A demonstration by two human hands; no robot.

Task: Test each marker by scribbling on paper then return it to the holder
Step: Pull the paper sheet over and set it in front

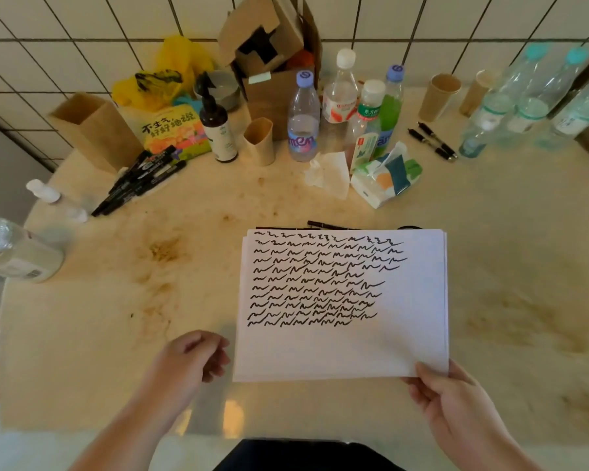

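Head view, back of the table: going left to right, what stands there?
Open brown paper bag → dark brown pump bottle → small tan paper cup → clear bottle with lilac cap → green bottle with lilac cap → two tall brown paper cups.

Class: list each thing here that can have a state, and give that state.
paper: scribbled, lifted by one corner
right hand: pinches paper
left hand: loosely curled, holding nothing
markers: capped, piled on the table
brown box: open, upright
tissue pack: open
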